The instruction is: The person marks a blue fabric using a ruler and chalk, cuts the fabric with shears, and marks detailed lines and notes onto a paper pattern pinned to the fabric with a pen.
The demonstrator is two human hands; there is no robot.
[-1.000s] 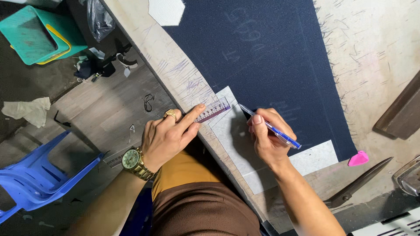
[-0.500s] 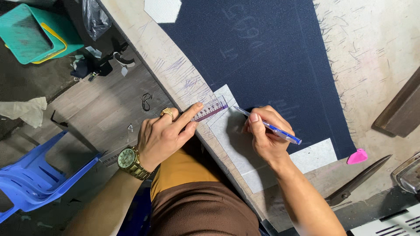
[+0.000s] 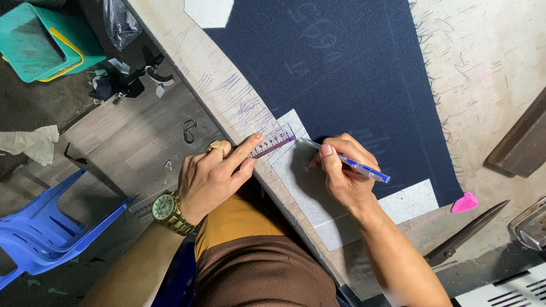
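While the left hand (image 3: 213, 176) presses a small clear ruler (image 3: 273, 142) flat with its index finger stretched along it, the right hand (image 3: 341, 176) grips a blue pen (image 3: 352, 165) between thumb and fingers, its tip close to the ruler's far end. Both lie on a pale grey paper pattern piece (image 3: 310, 199), which sits at the near edge of a dark navy cloth (image 3: 341, 74) spread over the worn, scribbled worktable (image 3: 483, 51).

Against the head-camera pictures from a second and half a second ago, the pen tip has moved toward the ruler along its edge, and the left hand has hardly shifted, so the ruler has kept its place on the paper. That small travel suggests a short line is being drawn along the ruler, with the hold on it steady.

Near the right forearm lie a pink tailor's chalk (image 3: 465, 203) and dark shears (image 3: 466, 236). A gold wristwatch (image 3: 168, 211) sits on the left wrist, and a blue plastic chair (image 3: 45, 227) stands on the floor.
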